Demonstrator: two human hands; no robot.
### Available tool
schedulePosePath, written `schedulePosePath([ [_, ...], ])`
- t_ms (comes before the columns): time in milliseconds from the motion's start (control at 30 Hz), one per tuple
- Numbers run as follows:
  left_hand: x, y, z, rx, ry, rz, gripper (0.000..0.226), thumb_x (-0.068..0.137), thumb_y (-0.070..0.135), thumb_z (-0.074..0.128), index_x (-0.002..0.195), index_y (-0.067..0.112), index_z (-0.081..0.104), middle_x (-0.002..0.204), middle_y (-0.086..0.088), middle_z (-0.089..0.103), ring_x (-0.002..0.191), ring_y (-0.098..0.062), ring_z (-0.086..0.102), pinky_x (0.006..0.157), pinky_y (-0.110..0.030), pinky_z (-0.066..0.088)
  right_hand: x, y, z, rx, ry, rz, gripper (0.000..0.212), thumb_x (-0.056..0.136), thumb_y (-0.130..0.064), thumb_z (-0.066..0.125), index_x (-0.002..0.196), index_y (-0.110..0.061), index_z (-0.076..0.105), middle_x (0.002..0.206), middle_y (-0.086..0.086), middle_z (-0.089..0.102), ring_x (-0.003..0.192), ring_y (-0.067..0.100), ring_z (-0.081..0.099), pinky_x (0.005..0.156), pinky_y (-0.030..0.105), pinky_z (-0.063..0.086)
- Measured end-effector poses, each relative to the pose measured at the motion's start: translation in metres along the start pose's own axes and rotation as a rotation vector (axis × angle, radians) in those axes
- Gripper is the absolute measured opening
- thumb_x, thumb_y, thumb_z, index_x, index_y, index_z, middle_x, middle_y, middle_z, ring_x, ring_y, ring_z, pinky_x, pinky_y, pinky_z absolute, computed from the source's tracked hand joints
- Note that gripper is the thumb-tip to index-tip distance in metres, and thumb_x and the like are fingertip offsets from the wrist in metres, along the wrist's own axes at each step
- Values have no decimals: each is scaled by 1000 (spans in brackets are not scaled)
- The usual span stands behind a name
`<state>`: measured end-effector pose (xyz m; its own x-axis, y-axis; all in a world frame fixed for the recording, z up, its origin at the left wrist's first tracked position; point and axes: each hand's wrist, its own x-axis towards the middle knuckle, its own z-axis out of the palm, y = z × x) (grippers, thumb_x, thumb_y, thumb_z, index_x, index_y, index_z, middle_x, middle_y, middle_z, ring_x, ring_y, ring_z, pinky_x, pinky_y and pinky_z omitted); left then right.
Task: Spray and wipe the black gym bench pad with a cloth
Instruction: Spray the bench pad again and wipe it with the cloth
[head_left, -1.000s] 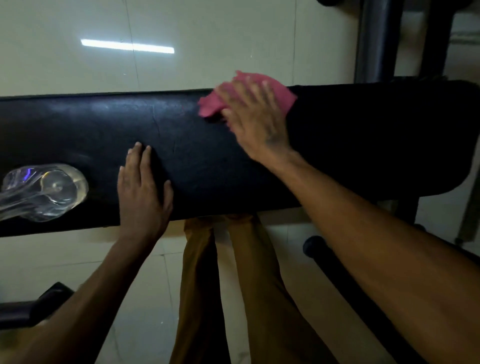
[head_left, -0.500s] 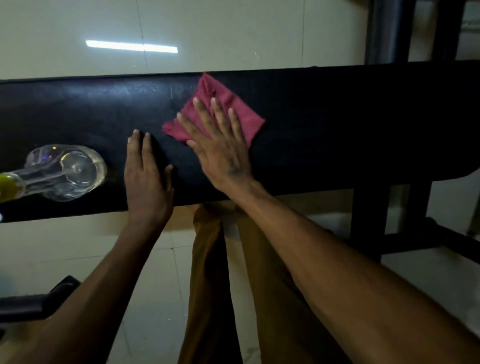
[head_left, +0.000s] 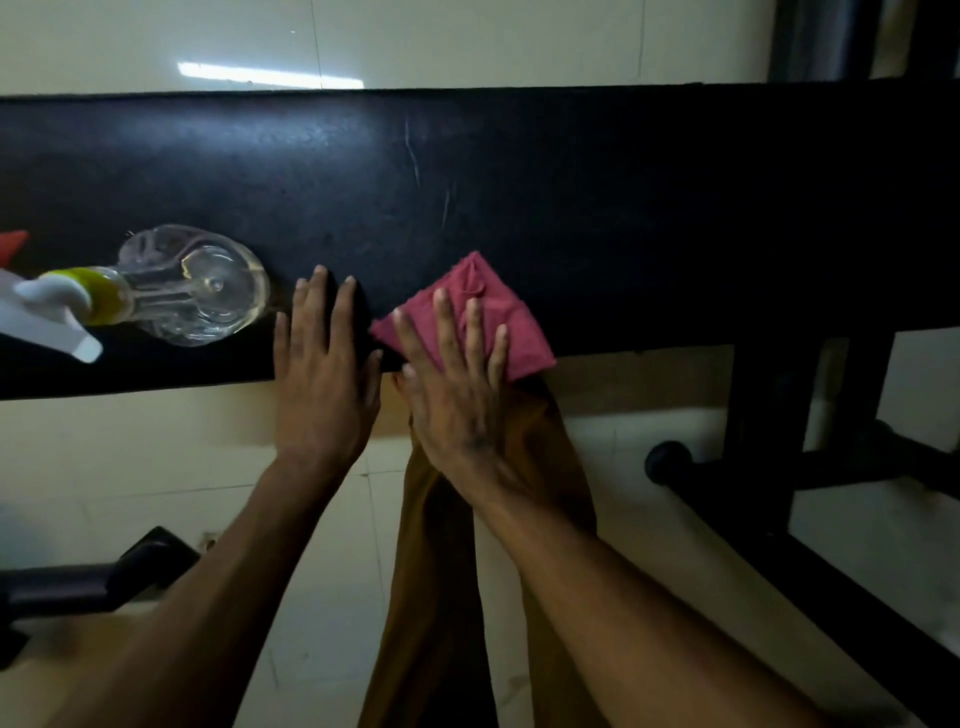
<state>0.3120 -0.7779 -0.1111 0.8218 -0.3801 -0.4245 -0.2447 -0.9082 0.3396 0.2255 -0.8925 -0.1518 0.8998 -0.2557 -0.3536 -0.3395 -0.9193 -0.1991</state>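
— So, what couldn't you make out from the head camera?

— Both ends of the bench pad (head_left: 519, 197) ran out of frame, and the spray bottle (head_left: 192, 286) was cut off at the left edge, so I saw only part of its white trigger head. The right side was too dark to read the frame (head_left: 769, 405) clearly.

— Where was the cloth (head_left: 483, 306)?

— At the pad's near edge, under my right hand (head_left: 457, 395). The fingers were straight and spread, pressing it flat; one corner hung slightly past the edge. My left hand (head_left: 322, 379) lay flat on the pad just beside it, fingers straight, holding nothing, between the cloth and the bottle.

— And how did the cloth look?

— Pinkish red, creased, roughly square, with a corner pointing away from me. The pad itself was black, with faint pale scratches near the middle.
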Motion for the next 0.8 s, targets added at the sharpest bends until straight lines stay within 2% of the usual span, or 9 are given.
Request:
schedulePosePath([
  [133, -5, -15, -4, 13, -7, 34, 73, 101, 27, 55, 160, 14, 15, 169, -12, 6, 157, -28, 3, 128, -48, 9, 10, 61, -21, -38, 31, -168, 64, 102, -35, 43, 159, -25, 15, 168, 7, 15, 153, 23, -6, 124, 44, -13],
  [267, -4, -16, 0, -6, 19, 41, 72, 101, 29, 53, 160, 13, 15, 169, -13, 6, 157, -28, 2, 128, -49, 8, 34, 116, -46, 72, 239, 374, 56, 107, -37, 30, 160, -20, 20, 167, 9, 17, 155, 30, 10, 125, 54, 10],
  [333, -5, -13, 4, -11, 31, 30, 73, 101, 28, 54, 160, 12, 15, 169, -14, 6, 157, -29, 1, 127, -51, 7, 48, 88, -43, 93, 288, 625, 57, 106, -40, 25, 160, -21, 20, 168, 10, 15, 155, 31, 9, 123, 56, 12],
  [367, -5, -12, 5, -14, 35, 27, 73, 100, 27, 54, 160, 11, 16, 169, -15, 6, 157, -29, 1, 127, -52, 7, 54, 66, -39, 90, 285, 640, 58, 106, -41, 25, 160, -21, 20, 168, 11, 14, 155, 32, 8, 123, 56, 11],
  [467, -4, -14, 5, -13, 40, 30, 74, 99, 26, 56, 160, 11, 17, 169, -15, 8, 157, -29, 2, 127, -51, 8, 52, 8, -30, 77, 147, 250, 57, 105, -40, 28, 159, -22, 24, 167, 12, 16, 155, 32, 9, 125, 55, 6],
  [533, -4, -18, 2, -13, 50, 43, 74, 98, 25, 58, 159, 12, 19, 168, -14, 10, 157, -28, 5, 127, -50, 10, 55, 9, -32, 9, 56, -67, 57, 105, -41, 28, 159, -24, 24, 167, 11, 18, 155, 31, 11, 125, 53, 6],
  [600, -2, -22, -1, -13, 52, 65, 72, 98, 25, 58, 159, 12, 21, 168, -14, 13, 156, -28, 8, 127, -50, 12, 73, 26, -43, -51, 22, -232, 57, 105, -43, 26, 159, -27, 22, 168, 9, 17, 155, 30, 12, 125, 51, 6],
  [700, -3, -25, 0, -1, 55, 80, 71, 100, 28, 57, 159, 14, 20, 168, -13, 13, 156, -27, 8, 127, -48, 12, 119, 39, -61, -100, 15, -224, 61, 103, -50, 22, 160, -29, 16, 169, 9, 12, 155, 31, 8, 125, 52, 3],
  [800, -4, -26, 1, 8, 54, 83, 70, 101, 31, 53, 160, 14, 20, 168, -12, 12, 157, -26, 7, 128, -46, 10, 170, 22, -77, -61, 64, -12, 63, 102, -54, 17, 160, -32, 11, 169, 10, 7, 156, 32, 3, 124, 54, 0],
])
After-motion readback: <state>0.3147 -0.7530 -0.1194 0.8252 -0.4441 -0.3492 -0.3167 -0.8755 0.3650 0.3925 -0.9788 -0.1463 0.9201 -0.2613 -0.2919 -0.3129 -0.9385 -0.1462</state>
